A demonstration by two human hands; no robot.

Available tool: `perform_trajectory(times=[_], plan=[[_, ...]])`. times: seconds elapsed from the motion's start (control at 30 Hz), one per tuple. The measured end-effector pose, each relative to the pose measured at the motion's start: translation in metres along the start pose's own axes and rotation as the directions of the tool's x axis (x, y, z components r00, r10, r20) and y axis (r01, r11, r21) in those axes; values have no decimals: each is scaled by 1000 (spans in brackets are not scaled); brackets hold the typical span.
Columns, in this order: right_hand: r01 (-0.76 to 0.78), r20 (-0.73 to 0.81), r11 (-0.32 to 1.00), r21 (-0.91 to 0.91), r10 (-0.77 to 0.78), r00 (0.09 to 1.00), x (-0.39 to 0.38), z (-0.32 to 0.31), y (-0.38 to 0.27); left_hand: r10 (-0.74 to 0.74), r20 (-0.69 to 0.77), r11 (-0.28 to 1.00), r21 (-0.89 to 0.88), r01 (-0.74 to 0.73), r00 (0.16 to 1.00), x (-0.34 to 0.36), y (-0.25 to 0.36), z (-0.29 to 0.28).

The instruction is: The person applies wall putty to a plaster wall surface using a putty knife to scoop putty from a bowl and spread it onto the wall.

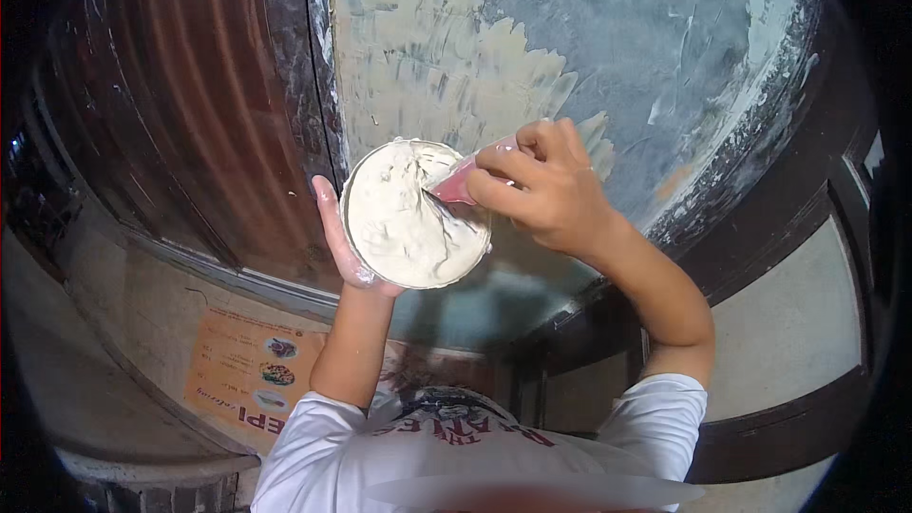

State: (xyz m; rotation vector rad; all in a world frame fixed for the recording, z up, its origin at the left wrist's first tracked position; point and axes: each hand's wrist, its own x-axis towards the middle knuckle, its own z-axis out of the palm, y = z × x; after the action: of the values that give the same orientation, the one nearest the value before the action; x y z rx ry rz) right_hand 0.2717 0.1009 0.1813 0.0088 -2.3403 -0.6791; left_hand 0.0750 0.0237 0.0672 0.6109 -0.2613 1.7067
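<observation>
My left hand (pixel 342 247) supports a round tub (pixel 418 286) from below, with its thumb up along the left side. Thick, off-white putty-like paste (pixel 389 218) fills the tub and shows a gouge near the middle. My right hand (pixel 546 185) is closed round a pinkish-red scraper (pixel 460 180), whose lower end sits in the paste at the tub's right side; the paste hides its tip. Beyond the tub stands a grey-blue panel (pixel 627 47), with a streaky coat of cream paste (pixel 427 47) over its left part.
A glossy reddish-brown panel (pixel 199 85) adjoins on the left, past a dark, paste-smeared edge (pixel 318 47). Dark framing (pixel 760 237) with pale inset panels (pixel 793 309) curves along the right. An orange printed sheet (pixel 223 361) with food pictures lies low at the left.
</observation>
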Motion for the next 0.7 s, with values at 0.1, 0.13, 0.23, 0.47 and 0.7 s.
perform_trajectory(times=[0.1, 0.13, 0.23, 0.47, 0.7], plan=[[-12, -14, 999, -49, 11, 1000, 1, 3, 3, 42, -65, 998, 41, -39, 997, -2, 1, -2], [-11, -13, 999, -49, 11, 1000, 2, 4, 3, 51, -45, 998, 30, -49, 998, -2, 0, -2], [-12, -14, 999, -45, 12, 1000, 6, -1, 4, 32, -41, 999, 19, -31, 999, -1, 1, 0], [-25, -67, 994, -105, 18, 998, 8, 2, 12, -11, -31, 1000, -25, 11, 999, -2, 2, -5], [-150, -146, 981, -125, 131, 981, 14, -5, 33, 32, -118, 999, 3, -32, 992, -4, 5, -9]])
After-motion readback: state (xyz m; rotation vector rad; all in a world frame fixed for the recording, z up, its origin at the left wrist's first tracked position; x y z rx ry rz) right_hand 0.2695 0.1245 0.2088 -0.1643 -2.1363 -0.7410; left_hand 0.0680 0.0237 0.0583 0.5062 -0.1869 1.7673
